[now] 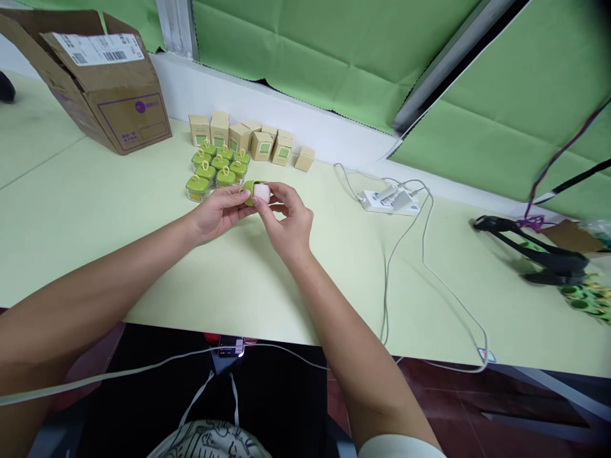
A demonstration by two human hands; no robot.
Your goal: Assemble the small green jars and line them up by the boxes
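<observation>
"Where's the green piece (249, 185)?"

"Above the surface (238, 286), nearer its far edge, near the green-lidded jars (219, 163). The left hand (220, 213) has thumb and fingers closed on it."

"And the right hand (289, 222)?"

"Pinching the white piece (261, 192) between thumb and fingers, against the green one."

"Which way do they point?"

"The pair's long axis runs left to right, roughly along the near edge, green end leftward, white end rightward. Whether they're joined, one cannot tell."
</observation>
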